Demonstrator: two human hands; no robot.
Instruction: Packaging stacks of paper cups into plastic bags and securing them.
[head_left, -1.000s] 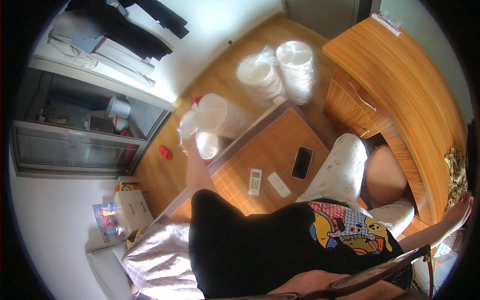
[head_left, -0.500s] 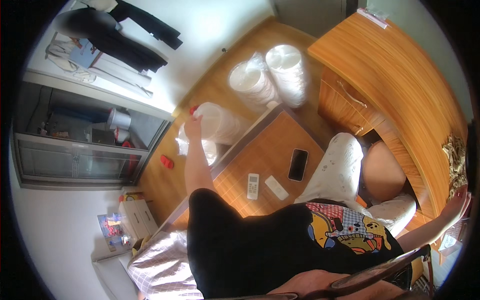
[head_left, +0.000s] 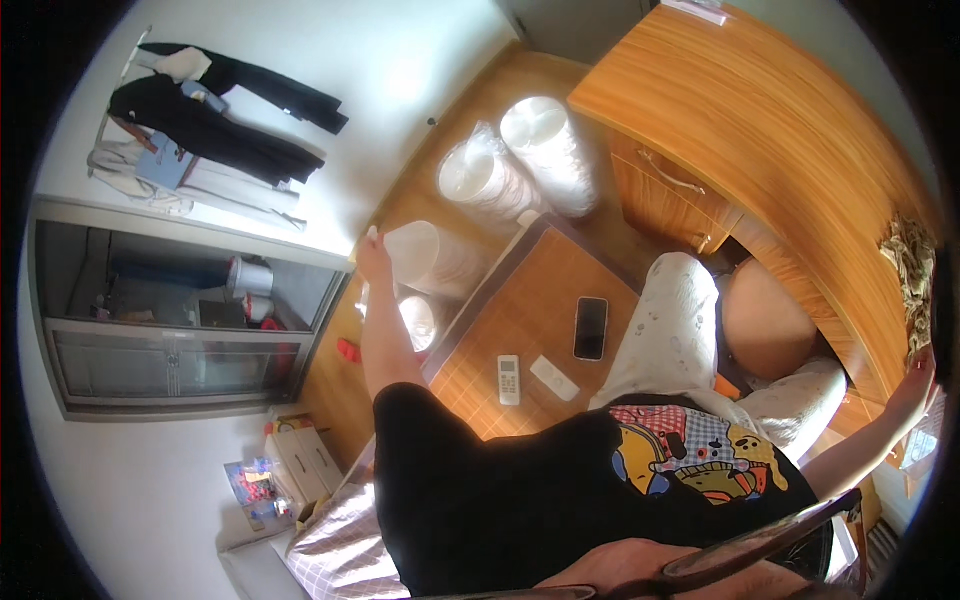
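My left arm stretches out to the far left, and my left hand point(head_left: 373, 258) is beside a tall stack of white round containers point(head_left: 462, 266). Its fingers are drawn together around a small pale thing at their tips, too blurred to name. At the far right, my right hand point(head_left: 918, 388) touches the lower end of a bundle of tan, twisted strips point(head_left: 908, 280) at the edge of the wooden desk point(head_left: 740, 110). The dark rim of the picture partly hides its fingers, so their grip is unclear.
Two more wrapped white stacks point(head_left: 552, 160) stand on the floor by the desk drawers point(head_left: 660, 190). A black phone point(head_left: 591, 328), a white remote point(head_left: 509, 380) and a white flat oblong point(head_left: 555, 378) lie on the brown mat point(head_left: 480, 325). Clothes point(head_left: 215, 130) hang on the wall.
My left hand has shifted slightly left from the white stack's top rim. My right hand has moved up a little along the tan bundle. The whole view has turned slightly.
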